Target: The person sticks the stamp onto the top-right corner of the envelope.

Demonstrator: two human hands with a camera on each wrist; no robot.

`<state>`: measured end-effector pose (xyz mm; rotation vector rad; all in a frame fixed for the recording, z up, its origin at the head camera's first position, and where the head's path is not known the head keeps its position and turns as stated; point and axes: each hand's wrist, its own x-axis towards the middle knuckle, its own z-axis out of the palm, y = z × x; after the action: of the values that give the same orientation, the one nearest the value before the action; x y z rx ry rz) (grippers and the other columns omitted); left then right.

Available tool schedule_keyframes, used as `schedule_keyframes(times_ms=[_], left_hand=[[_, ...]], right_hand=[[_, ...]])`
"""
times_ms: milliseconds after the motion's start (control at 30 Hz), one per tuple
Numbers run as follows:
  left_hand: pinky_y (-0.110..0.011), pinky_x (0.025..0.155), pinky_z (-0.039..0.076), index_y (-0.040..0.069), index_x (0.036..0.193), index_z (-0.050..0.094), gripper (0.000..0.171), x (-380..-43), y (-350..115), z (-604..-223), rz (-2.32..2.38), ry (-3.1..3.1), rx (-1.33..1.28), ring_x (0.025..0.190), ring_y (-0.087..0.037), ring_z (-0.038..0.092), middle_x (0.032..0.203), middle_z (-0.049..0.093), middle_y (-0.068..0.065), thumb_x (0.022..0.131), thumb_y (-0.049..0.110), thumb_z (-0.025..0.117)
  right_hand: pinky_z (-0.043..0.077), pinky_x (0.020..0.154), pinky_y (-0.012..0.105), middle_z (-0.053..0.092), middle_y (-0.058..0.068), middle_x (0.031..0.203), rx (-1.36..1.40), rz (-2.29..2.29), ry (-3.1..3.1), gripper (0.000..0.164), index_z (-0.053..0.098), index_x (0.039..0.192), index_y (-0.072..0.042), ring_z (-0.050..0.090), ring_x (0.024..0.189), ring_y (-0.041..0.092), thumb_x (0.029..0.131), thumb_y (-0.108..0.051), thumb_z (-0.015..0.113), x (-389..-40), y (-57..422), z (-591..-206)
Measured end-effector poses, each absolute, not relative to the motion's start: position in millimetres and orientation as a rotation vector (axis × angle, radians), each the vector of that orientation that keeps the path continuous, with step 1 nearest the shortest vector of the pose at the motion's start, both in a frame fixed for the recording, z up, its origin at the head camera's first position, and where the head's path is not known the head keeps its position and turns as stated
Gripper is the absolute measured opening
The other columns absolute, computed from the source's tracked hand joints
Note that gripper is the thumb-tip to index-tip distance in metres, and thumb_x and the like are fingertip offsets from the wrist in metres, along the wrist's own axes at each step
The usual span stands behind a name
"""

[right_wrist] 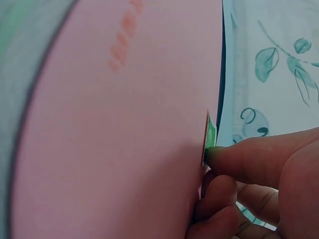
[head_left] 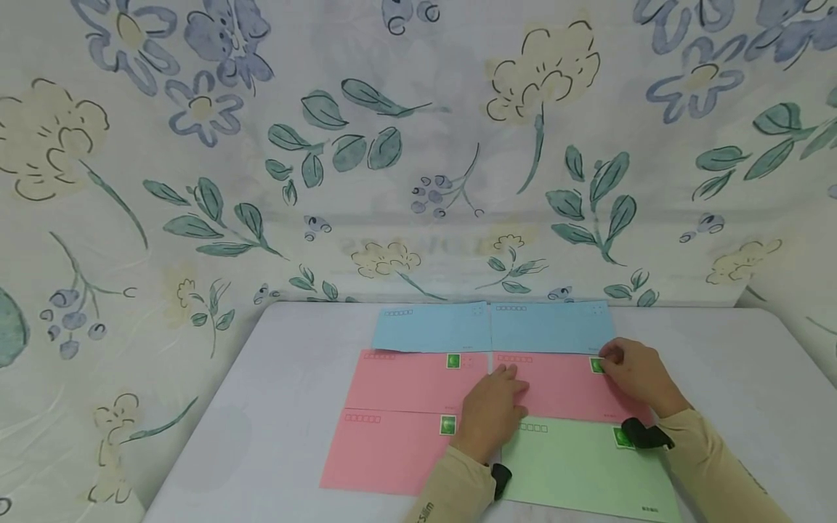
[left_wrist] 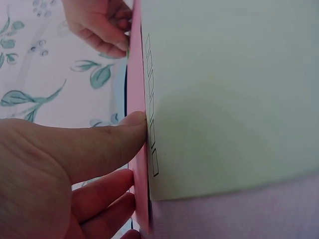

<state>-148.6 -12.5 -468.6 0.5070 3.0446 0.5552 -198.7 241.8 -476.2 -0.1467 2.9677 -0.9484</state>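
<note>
A pink envelope point(head_left: 549, 388) lies at the middle right of the laid-out envelopes. My right hand point(head_left: 637, 374) is at its top right corner, thumb and fingers pinching a small green stamp point(right_wrist: 210, 137) by its edge. In the right wrist view the stamp stands at a slant to the paper. My left hand point(head_left: 490, 410) rests with extended fingers on the left part of the same envelope. In the left wrist view the left thumb point(left_wrist: 132, 127) touches down near the edge of the green envelope point(left_wrist: 224, 109). Its other fingertips are partly hidden there.
Two blue envelopes point(head_left: 431, 328) lie along the back. Two more pink envelopes point(head_left: 392, 447) on the left bear green stamps point(head_left: 447, 425). The green envelope at front right also has a stamp point(head_left: 623, 437), partly covered by the right wrist's black camera point(head_left: 646, 434). Flowered cloth point(head_left: 418, 145) hangs behind the white table point(head_left: 235, 407).
</note>
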Motion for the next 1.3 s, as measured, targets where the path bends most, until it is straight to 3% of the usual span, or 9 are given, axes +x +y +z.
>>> schedule_keyframes(times_ms=[767,1300], left_hand=[[-0.035,0.108,0.046,0.017,0.121,0.075,0.036,-149.8,-13.6,-469.7,0.591,3.023,0.507,0.136,-0.018,0.051,0.141,0.061,-0.001,0.086,0.019,0.079],[-0.034,0.109,0.045,0.017,0.122,0.075,0.036,-149.6,-13.3,-470.9,0.558,3.033,0.526,0.136,-0.018,0.051,0.141,0.061,-0.001,0.086,0.02,0.079]], right_hand=[[0.056,0.078,0.051,0.067,0.018,0.093,-0.154,-0.994,2.937,0.023,0.064,0.106,0.008,0.062,0.087,0.033,0.095,-0.011,0.06,-198.7,245.7,-472.6],[0.054,0.074,0.043,0.068,0.017,0.1,-0.195,-1.061,2.967,0.024,0.065,0.111,0.005,0.061,0.092,0.032,0.099,-0.015,0.057,-188.3,242.6,-451.7]])
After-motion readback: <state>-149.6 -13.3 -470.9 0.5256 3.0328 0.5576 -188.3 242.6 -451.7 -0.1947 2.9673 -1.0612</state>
